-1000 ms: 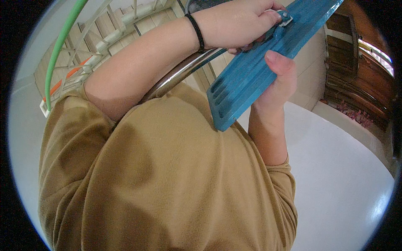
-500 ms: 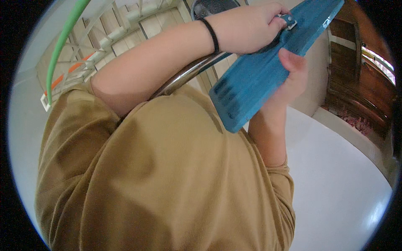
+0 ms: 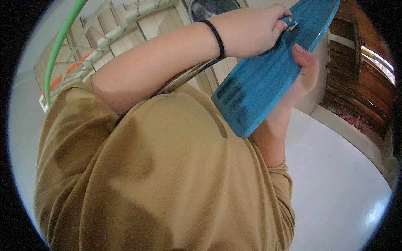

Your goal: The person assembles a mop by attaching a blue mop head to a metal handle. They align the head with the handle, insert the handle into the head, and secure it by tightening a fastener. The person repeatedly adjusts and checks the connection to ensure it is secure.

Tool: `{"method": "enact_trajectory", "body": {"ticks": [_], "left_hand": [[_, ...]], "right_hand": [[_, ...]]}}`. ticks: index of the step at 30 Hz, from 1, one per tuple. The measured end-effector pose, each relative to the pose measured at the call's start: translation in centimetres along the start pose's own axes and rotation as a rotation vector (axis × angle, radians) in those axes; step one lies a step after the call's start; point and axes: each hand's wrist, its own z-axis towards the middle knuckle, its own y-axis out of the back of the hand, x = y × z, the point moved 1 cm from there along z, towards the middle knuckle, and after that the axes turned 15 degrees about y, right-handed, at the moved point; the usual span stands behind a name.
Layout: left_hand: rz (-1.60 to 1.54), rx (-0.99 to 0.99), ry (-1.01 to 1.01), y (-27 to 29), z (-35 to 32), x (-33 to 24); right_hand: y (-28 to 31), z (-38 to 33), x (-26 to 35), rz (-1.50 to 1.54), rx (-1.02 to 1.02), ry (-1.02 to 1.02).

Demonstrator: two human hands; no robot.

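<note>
The left hand (image 3: 255,31) is pinching a small fitting (image 3: 289,21) on the blue ribbed panel (image 3: 268,79); the right hand (image 3: 303,73) is gripping its edge, which could be slipping.

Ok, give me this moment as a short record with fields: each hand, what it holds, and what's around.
left hand: closed over a small blue knob at the upper end of the board
right hand: supports the board from behind, thumb on its front face
board: blue ribbed board, tilted, raised in front of the chest, slots near its lower end
wristband: black band on the left wrist
shirt: tan shirt fills the lower view
surroundings: green hose at left, white surface at right, wooden slats above
</note>
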Motion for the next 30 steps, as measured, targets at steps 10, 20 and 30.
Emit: {"method": "enact_trajectory", "body": {"ticks": [10,20,30], "left_hand": [[-0.039,0.079,0.086,0.1,-1.1,-1.0],[0.033,-0.091,-0.035,-0.3,-0.7,1.1],[-0.136,0.081,0.093,0.7,-0.7,0.9]], "right_hand": [[1.5,1.3,2.5,0.04,0.172,-0.231],[0.7,1.6,1.2,0.147,0.158,-0.322],[0.9,1.7,1.5,0.059,0.337,-0.302]]}}
